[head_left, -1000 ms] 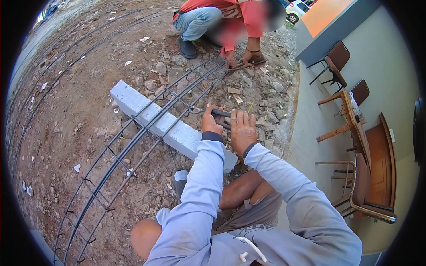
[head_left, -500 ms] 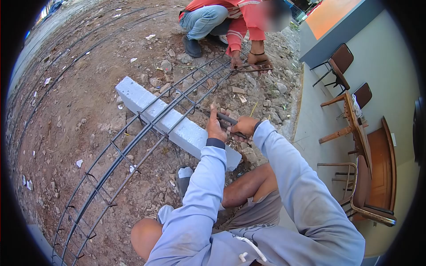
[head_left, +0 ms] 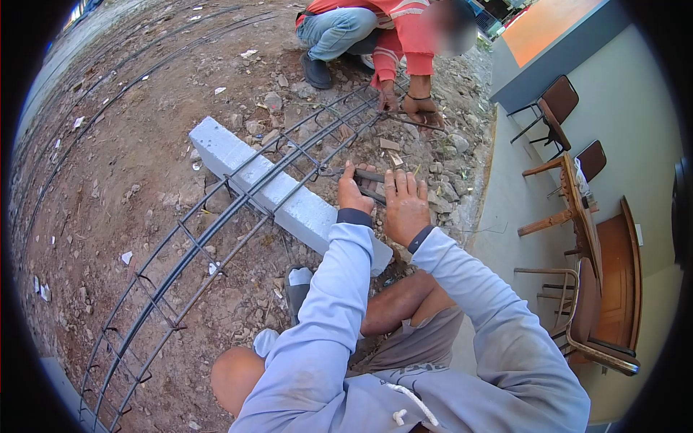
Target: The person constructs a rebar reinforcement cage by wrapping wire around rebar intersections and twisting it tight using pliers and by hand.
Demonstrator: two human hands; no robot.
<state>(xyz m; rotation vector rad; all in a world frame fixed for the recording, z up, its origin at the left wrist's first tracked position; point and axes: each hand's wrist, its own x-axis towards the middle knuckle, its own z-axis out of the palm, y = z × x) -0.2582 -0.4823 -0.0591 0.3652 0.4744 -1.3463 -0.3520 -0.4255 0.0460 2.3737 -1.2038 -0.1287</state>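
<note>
My left hand (head_left: pixel 354 193) is closed around the dark handles of a pair of pincers (head_left: pixel 370 175). The pincers' head meets a bar corner of the long rebar cage (head_left: pixel 249 195). With its fingers stretched out and flat, my right hand (head_left: pixel 407 211) lies against the handle ends without wrapping round them. Beneath the cage, a pale light-weight block (head_left: pixel 303 220) props it off the ground. The jaws are too small to show whether wire is between them.
Across the cage a co-worker in a red top (head_left: pixel 390 58) squats, both hands (head_left: pixel 419 107) at its far end. Long loose bars (head_left: pixel 108 101) curve over the dirt at left. Rubble (head_left: pixel 451 144) borders a floor with chairs (head_left: pixel 556 101) and a wooden table (head_left: pixel 581 195) at right.
My right hand has opened from its grip on the handle and now lies flat against it. The pincers' handles have spread apart. My left hand stays on them.
</note>
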